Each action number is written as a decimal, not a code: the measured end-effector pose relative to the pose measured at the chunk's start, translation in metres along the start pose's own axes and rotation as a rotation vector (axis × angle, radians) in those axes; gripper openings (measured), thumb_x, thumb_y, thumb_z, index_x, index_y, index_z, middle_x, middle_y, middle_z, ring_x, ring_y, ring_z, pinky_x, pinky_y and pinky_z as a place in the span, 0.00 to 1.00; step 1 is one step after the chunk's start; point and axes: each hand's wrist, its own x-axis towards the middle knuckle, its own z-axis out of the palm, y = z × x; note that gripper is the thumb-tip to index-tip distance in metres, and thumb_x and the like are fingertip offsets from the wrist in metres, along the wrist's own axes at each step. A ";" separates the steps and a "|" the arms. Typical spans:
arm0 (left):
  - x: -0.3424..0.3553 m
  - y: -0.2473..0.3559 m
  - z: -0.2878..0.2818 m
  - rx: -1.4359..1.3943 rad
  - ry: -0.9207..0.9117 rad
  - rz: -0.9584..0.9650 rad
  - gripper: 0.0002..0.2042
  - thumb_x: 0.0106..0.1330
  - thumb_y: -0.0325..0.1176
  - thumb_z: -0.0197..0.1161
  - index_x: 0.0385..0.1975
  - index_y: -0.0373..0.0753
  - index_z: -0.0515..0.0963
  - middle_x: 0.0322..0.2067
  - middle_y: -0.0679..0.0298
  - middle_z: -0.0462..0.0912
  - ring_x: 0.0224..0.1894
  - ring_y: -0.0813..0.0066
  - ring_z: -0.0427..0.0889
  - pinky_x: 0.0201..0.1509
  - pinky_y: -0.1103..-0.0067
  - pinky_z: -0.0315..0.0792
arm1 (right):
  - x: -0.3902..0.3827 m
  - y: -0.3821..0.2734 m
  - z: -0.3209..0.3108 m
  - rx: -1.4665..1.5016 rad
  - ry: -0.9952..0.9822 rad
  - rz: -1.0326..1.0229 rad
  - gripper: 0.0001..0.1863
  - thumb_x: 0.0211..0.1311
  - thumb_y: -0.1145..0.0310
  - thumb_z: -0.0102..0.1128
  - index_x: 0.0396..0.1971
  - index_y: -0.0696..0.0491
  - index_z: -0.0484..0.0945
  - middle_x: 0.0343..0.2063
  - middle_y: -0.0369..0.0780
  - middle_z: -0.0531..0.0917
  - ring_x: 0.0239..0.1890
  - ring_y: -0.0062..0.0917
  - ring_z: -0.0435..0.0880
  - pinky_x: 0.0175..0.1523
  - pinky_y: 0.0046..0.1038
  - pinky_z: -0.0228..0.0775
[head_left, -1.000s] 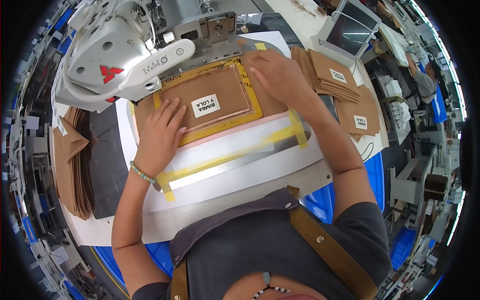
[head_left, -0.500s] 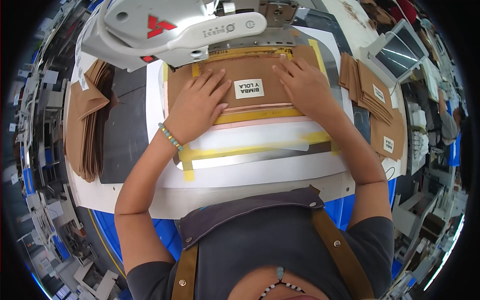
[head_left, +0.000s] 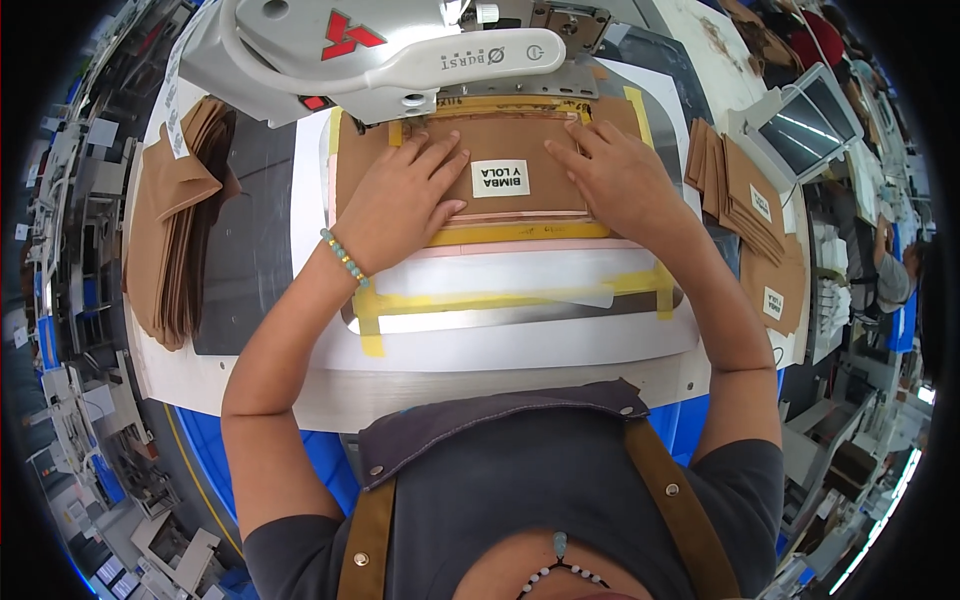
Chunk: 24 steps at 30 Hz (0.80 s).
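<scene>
A brown fabric panel lies in a flat frame edged with yellow tape and pinkish strips. Near its middle sits a white label with dark printing, upside down to me. My left hand rests on the panel left of the label, fingers spread and pointing away from me. To the right of the label, my right hand presses down with its fingertips near the panel's far right part, fingers apart. Neither hand grips anything. A white sewing machine head stands just beyond the panel, partly covering the frame's far left corner.
A pale light bar crosses the front of the machine. Folded brown pieces are stacked at the left. More labelled brown pieces lie at the right, below a tilted screen. White sheeting covers the near tabletop.
The whole view has shifted slightly. Both hands remain on the brown panel and have hardly moved against it.
</scene>
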 end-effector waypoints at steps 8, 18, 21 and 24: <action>0.000 0.001 0.003 0.044 0.032 -0.017 0.26 0.72 0.41 0.67 0.67 0.35 0.75 0.70 0.55 0.74 0.69 0.50 0.72 0.73 0.63 0.70 | 0.001 0.000 -0.004 0.002 -0.010 -0.037 0.24 0.67 0.65 0.68 0.63 0.49 0.81 0.61 0.43 0.82 0.59 0.34 0.80 0.57 0.33 0.80; -0.020 -0.006 -0.001 -0.008 0.040 -0.125 0.25 0.72 0.41 0.67 0.65 0.34 0.76 0.65 0.55 0.77 0.66 0.54 0.75 0.70 0.65 0.73 | 0.020 -0.021 -0.002 0.038 -0.039 -0.085 0.24 0.69 0.65 0.66 0.64 0.51 0.80 0.63 0.41 0.81 0.57 0.33 0.79 0.60 0.33 0.78; -0.016 -0.007 -0.003 0.036 0.043 -0.150 0.25 0.73 0.42 0.66 0.64 0.33 0.77 0.62 0.55 0.79 0.63 0.54 0.77 0.68 0.66 0.74 | 0.029 -0.023 0.002 0.050 -0.022 -0.092 0.24 0.68 0.64 0.66 0.63 0.51 0.81 0.61 0.40 0.82 0.56 0.33 0.80 0.59 0.32 0.78; -0.008 -0.006 -0.002 0.102 0.075 -0.194 0.24 0.73 0.43 0.66 0.62 0.33 0.78 0.56 0.54 0.81 0.60 0.54 0.79 0.65 0.65 0.75 | 0.039 -0.021 0.006 0.057 -0.003 -0.125 0.23 0.68 0.63 0.66 0.61 0.51 0.81 0.61 0.40 0.82 0.55 0.32 0.80 0.58 0.31 0.78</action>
